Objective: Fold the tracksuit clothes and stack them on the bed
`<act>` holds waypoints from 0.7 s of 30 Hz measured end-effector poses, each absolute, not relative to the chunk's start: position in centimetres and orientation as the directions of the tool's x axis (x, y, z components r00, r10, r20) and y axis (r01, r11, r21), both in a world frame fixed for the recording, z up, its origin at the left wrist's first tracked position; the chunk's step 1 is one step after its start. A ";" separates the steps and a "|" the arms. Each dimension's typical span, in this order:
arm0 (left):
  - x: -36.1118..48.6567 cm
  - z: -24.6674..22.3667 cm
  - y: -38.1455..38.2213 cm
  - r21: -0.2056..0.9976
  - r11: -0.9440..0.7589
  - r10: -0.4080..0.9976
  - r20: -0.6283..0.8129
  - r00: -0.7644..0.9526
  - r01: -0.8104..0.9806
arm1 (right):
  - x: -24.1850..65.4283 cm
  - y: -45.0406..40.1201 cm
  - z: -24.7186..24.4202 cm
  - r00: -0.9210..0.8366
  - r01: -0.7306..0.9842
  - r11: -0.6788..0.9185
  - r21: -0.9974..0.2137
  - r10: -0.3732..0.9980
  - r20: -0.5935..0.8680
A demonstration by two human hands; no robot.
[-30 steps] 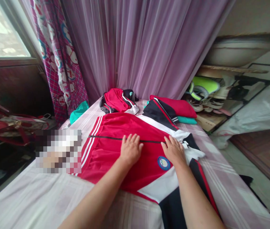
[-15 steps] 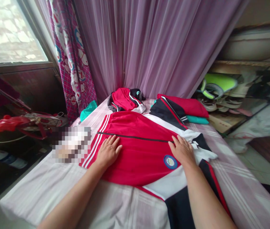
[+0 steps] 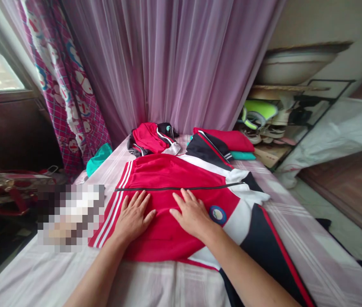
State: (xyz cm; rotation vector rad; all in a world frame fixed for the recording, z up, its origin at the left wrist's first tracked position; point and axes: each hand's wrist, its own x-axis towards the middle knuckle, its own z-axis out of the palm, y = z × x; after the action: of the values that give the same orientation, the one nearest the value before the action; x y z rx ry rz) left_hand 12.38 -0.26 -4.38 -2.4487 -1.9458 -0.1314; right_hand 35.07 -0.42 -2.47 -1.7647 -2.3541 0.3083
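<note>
Shows bare left hand (image 3: 133,219) near white-striped red hem (image 3: 108,218) and bare right hand (image 3: 193,214) now shifted hemward, fingers (image 3: 143,203) spread on both, atop red, white and black zip-up fabric jacket (image 3: 158,247), flat on pale plaid cloth (image 3: 155,288), suggesting smoothing under way.

Round badge (image 3: 217,215) on the red jacket (image 3: 165,172): too small for us to read. Jacket's near sleeve (image 3: 265,245) runs off-frame, partly behind right forearm (image 3: 248,270). Left of jacket, pixelated patch (image 3: 72,217) we can't identify.
</note>
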 end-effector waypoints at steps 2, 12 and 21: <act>12.3 -4.4 -0.2 0.033 -0.233 0.970 0.080 0.229 0.972 | 33.9 -1.2 -3.3 -0.306 0.917 0.293 -0.272 0.952 -0.005; 12.2 -4.6 0.0 0.072 -0.243 0.960 0.158 0.230 0.967 | 35.3 -2.5 -4.0 -0.524 0.824 0.523 -0.218 0.850 0.057; 10.8 -3.9 0.2 0.141 -0.226 0.967 0.148 0.205 0.964 | 36.8 -4.6 -3.6 -0.710 0.673 0.685 -0.279 0.704 0.017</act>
State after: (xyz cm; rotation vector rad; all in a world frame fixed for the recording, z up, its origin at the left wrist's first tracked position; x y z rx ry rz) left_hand 10.81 0.23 -3.87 -2.4526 -1.9650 -0.3230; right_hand 36.75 -4.61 -3.59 -1.1364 -2.7701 0.3838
